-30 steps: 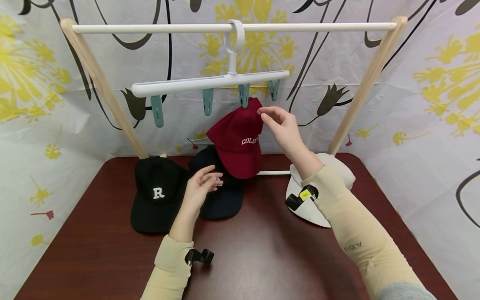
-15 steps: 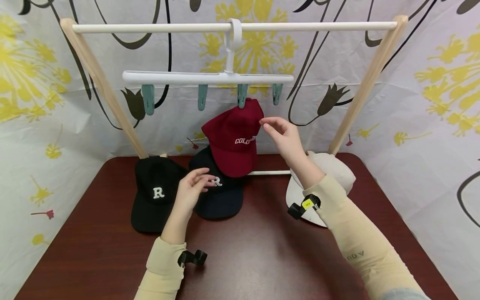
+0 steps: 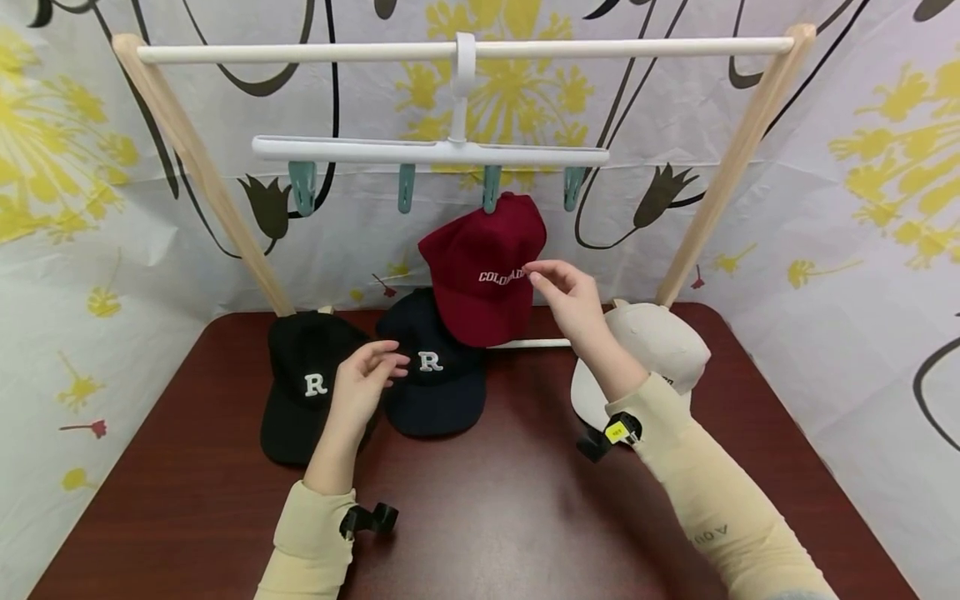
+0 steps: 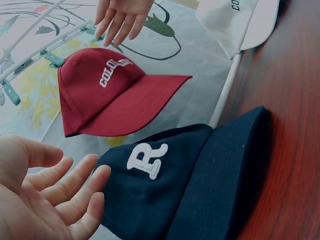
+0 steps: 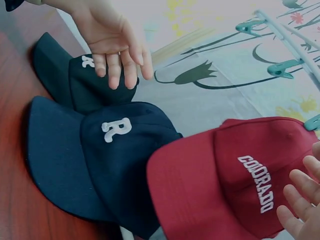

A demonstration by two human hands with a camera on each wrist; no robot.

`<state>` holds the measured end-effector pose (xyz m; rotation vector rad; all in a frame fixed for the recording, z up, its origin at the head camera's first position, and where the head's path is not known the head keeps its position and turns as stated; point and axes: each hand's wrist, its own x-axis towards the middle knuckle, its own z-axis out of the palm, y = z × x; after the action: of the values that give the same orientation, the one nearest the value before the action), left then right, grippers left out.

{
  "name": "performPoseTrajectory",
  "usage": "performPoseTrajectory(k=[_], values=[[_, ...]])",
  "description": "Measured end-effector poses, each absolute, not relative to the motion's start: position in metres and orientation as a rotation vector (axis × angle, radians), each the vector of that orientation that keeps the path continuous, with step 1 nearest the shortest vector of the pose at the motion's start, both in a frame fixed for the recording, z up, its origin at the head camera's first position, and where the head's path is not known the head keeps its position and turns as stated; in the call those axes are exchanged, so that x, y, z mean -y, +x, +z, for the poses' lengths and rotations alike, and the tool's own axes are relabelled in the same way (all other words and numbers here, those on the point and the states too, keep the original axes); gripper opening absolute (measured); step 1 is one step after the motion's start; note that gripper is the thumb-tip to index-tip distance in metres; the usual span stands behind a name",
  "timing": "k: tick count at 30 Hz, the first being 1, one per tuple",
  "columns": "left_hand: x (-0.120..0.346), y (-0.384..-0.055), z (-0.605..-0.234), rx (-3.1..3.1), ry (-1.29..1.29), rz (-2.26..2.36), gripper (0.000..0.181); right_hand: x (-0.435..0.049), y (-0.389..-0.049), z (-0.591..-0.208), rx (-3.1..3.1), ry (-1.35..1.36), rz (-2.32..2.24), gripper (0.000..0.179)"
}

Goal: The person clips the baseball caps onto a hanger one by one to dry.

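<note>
A red baseball cap [image 3: 483, 250] with white lettering hangs by its crown from a teal clip [image 3: 492, 188] of the white hanger [image 3: 360, 152]. My right hand [image 3: 570, 304] is held beside the cap's right side, fingers relaxed and holding nothing. Lower left, my left hand [image 3: 360, 383] hovers with loosely bent fingers between a black cap [image 3: 300, 417] and a navy cap [image 3: 438, 408], both marked with a white R. In the left wrist view the left palm [image 4: 35, 210] faces up beside the navy cap, with nothing in it.
The hanger hooks over the white rail [image 3: 300, 53] of a wooden-legged rack [image 3: 708, 200]. Its other teal clips [image 3: 303, 187] hold nothing. A white cap [image 3: 652, 333] lies at the right of the dark red table [image 3: 480, 517], partly behind my right forearm.
The tilted hanger has swung level, and the red cap has swayed left and then back right with it. My right hand has lowered slightly; my left hand has drawn back to the left.
</note>
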<state>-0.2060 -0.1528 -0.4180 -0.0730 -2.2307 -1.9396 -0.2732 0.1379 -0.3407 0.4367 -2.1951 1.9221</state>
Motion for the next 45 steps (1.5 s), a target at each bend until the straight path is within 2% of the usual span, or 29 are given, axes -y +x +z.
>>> performPoseTrajectory(k=[8,16,23,33,45], values=[[0.158,-0.203,-0.415,2.291,0.013,-1.888,0.025,-0.138,-0.262,-0.351,2.197,0.397,1.983,0.024],[0.155,-0.184,-0.390,2.335,0.127,-1.863,0.028,-0.135,-0.257,-0.376,2.205,0.373,1.986,0.024],[0.169,-0.197,-0.421,2.332,0.157,-1.854,0.029,-0.130,-0.248,-0.392,2.172,0.312,2.058,0.023],[0.174,-0.195,-0.423,2.393,0.168,-1.804,0.031,-0.126,-0.243,-0.419,2.200,0.274,2.095,0.023],[0.174,-0.199,-0.431,2.510,0.223,-1.696,0.035,-0.116,-0.232,-0.442,2.345,0.069,2.191,0.029]])
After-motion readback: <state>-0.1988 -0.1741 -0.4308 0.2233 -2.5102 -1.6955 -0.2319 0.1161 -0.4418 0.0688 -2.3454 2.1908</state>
